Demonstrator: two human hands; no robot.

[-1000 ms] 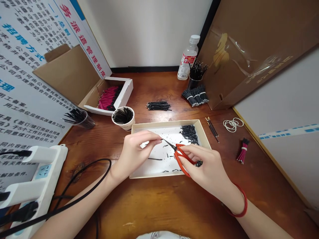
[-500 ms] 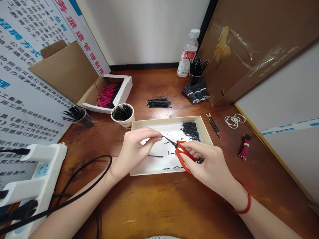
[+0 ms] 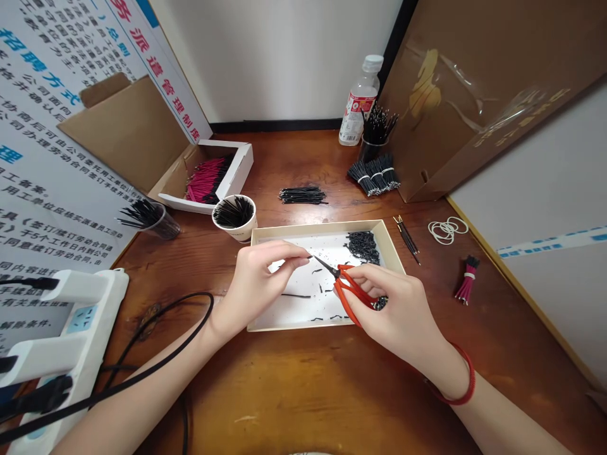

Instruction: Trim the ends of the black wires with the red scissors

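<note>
Over a shallow cream tray, my left hand pinches a thin black wire between thumb and fingertips. Only its short dark tip shows; the fingers hide the rest. My right hand is wrapped round red-handled scissors. Their narrow dark blades point at that tip, very close to my left fingertips; whether they touch it I cannot tell. In the tray lie a heap of short black offcuts, scattered scraps, and a longer black strand below my left hand.
Behind the tray lies a pile of black wires. A paper cup of wires, a clear cup and an open box stand left. Right are bundled wires, a bottle and rubber bands. A cable crosses my left forearm.
The scissors' tips have drawn slightly away to the right from my left fingertips. Both hands otherwise keep nearly the same place and grip.
</note>
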